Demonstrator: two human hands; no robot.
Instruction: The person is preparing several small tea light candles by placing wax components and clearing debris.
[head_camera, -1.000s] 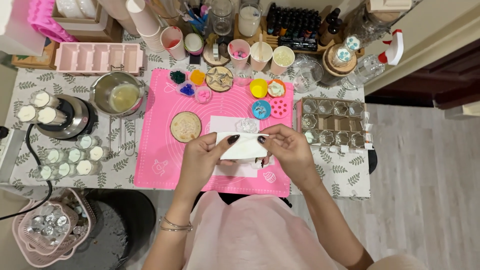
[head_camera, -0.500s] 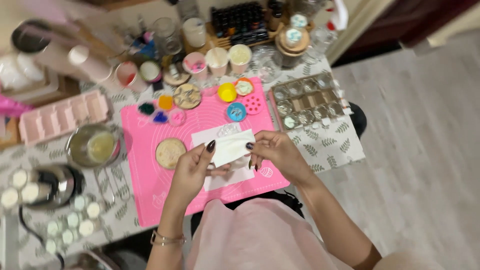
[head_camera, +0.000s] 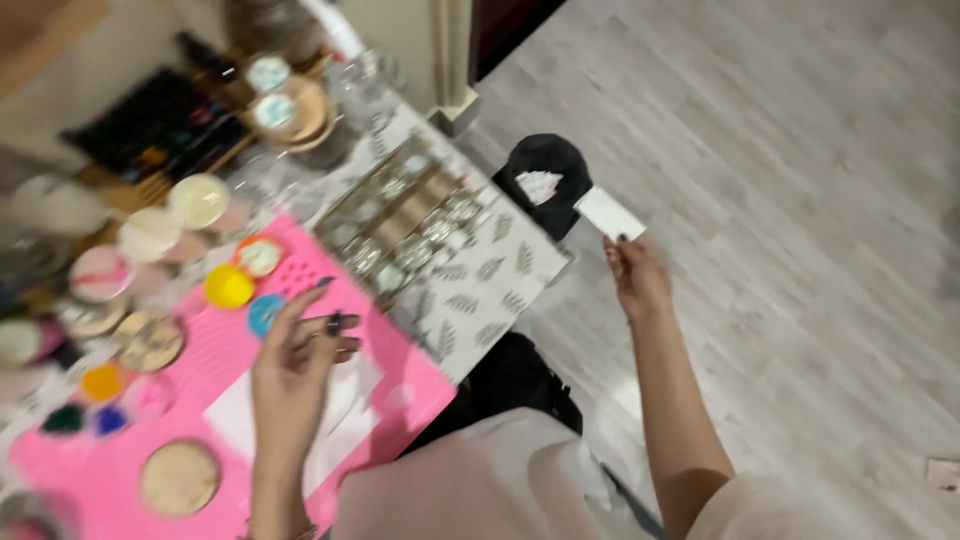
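While the view tilts and blurs, the right hand (head_camera: 636, 275) is stretched out past the bench (head_camera: 480, 285) edge over the grey wood floor (head_camera: 800, 200), its grip pinching a small white rectangular slip (head_camera: 609, 212) by one lower corner between thumb and fingertips. The slip stands up from the fingers, tilted, just beside a black bin (head_camera: 545, 170) on the floor that has crumpled white paper in it. The right forearm runs straight up from the lower edge of the view, wrist slightly bent.

The left hand (head_camera: 295, 375) hovers over the pink mat (head_camera: 230, 350) on the bench, palm turned sideways, fingers loosely curled and spread apart, dark nails showing; it holds nothing. Just below it lies a white sheet (head_camera: 340, 415) on the mat.

Around it on the mat sit a round yellow mould (head_camera: 228, 286), a blue round one (head_camera: 263, 313), an orange-rimmed one (head_camera: 258, 256) and a tan disc (head_camera: 179, 477) near the lower left. Beyond the mat, on the leaf-patterned cloth, a tray of small clear jars (head_camera: 410, 225) lies near the bench corner. Further back stand pale cups (head_camera: 197, 200) and a dark rack of small bottles (head_camera: 160, 125), too blurred to tell labels.
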